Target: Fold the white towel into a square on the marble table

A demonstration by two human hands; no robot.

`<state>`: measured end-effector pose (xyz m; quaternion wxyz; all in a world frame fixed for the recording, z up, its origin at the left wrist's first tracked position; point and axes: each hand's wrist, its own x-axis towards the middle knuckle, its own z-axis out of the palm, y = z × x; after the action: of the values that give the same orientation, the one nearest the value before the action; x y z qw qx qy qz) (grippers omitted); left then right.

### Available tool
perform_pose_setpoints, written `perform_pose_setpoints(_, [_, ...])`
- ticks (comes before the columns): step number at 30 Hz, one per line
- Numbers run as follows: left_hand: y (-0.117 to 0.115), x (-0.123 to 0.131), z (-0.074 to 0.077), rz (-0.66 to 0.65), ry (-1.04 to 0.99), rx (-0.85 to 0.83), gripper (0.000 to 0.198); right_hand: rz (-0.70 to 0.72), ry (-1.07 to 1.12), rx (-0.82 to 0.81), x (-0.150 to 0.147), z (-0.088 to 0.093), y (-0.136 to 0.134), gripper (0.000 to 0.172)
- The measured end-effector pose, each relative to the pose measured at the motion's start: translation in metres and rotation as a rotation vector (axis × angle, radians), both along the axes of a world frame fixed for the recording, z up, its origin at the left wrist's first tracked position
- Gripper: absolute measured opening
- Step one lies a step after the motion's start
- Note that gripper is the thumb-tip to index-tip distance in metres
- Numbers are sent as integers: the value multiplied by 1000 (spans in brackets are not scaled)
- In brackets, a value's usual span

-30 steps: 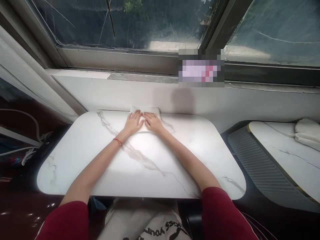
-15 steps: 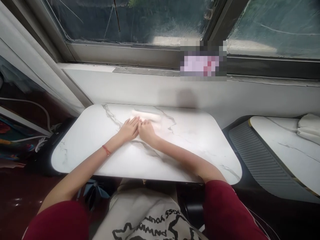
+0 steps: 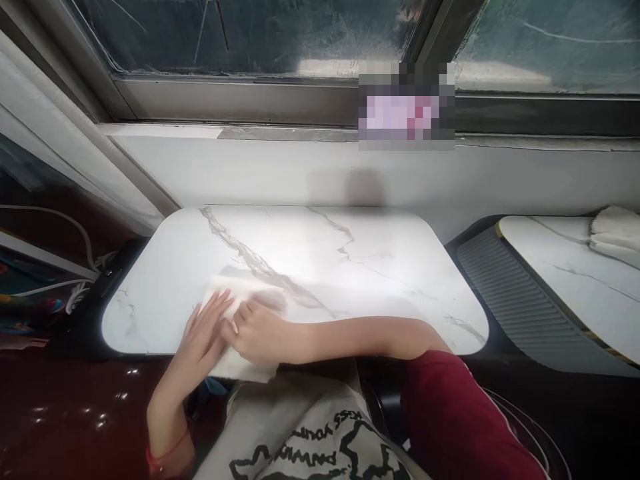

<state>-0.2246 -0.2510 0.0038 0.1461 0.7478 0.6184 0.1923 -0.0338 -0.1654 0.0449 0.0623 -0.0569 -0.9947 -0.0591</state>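
A white marble-patterned table (image 3: 350,267) stands under a window. A white cloth (image 3: 235,293) lies at the table's near left edge and hangs a little over it. My left hand (image 3: 203,333) lies flat on the cloth with its fingers stretched out. My right hand (image 3: 255,330) presses on the cloth just beside it, fingers blurred by motion but lying flat. Both hands touch each other on the cloth.
A white wall and window sill (image 3: 300,133) run behind the table. At the right stand a second marble tabletop (image 3: 565,273) with a folded white cloth (image 3: 617,230) and a grey ribbed panel (image 3: 505,293). White cables (image 3: 75,267) lie at the left.
Both hands have slid the cloth from the far edge of the table back to the near left edge. The camera has tilted slightly.
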Motion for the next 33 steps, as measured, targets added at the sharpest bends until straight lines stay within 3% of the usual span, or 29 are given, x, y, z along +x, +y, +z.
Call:
perform_pose_setpoints(3, [-6,-18,-4,78,-6,-12,53,35,35,-41,-13,-5,2,39])
perform_pose_setpoints(9, [0,-55,5,265,5,-56,50,112,86,-188,-45,-13,15,47])
perform_pose_setpoints(17, [5,-90,-1,588,201,-35,54,149,92,-158,-105,-25,33,45])
perform_pose_setpoints(21, [37,-100,8,576,249,-65,56,31,151,-149,-133,-41,44,50])
perform_pose_setpoints(25, [79,-104,16,512,342,-3,56,-64,190,-188,-150,-49,74,54])
perform_pose_setpoints(33, [174,-119,29,320,470,-90,55,-272,151,-198,-143,-46,136,59])
